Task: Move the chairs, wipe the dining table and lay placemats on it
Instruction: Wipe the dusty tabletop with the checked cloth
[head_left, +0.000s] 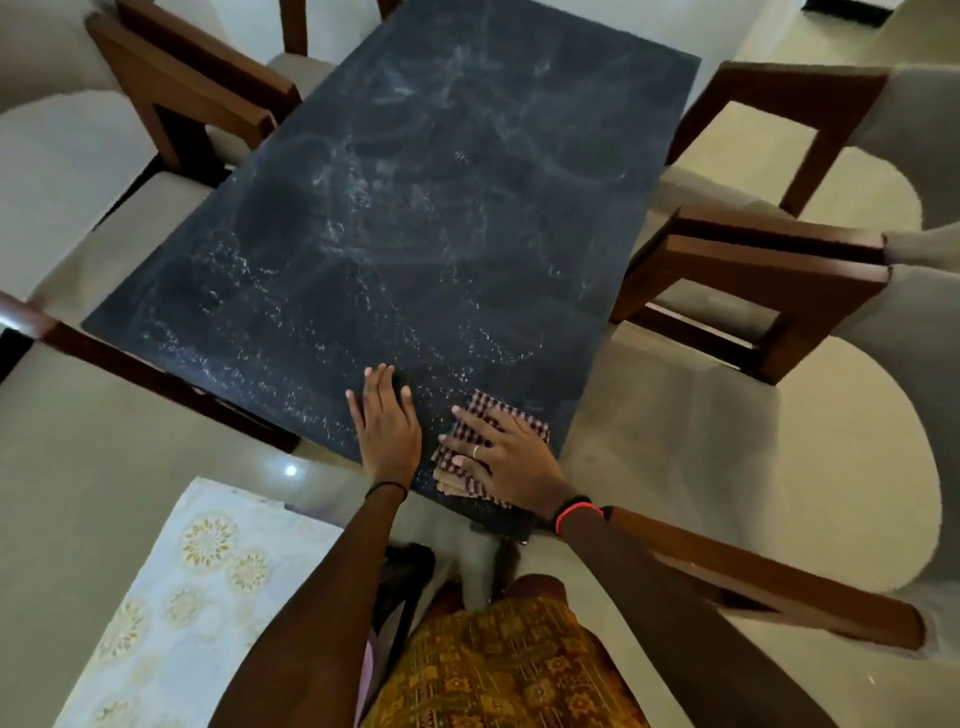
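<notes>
The table (415, 234) is dark and has white smears and specks all over it. The left hand (387, 421) lies flat on the table near the close edge. Its fingers are straight and it holds nothing. Just beside it, the right hand (506, 457) presses flat on a folded checked cloth (480, 408). Its fingers are spread out, not curled around the cloth. The cloth sits on the table by the near right corner. 1 finger of the right hand has a ring (475, 451), and that wrist has a red band (574, 512). Wooden chairs with pale seats stand close to the table, like the left chair (192, 88) and the right chair (769, 291). A pale placemat (182, 582) with gold flowers lies at the lower left, apart from the table.
</notes>
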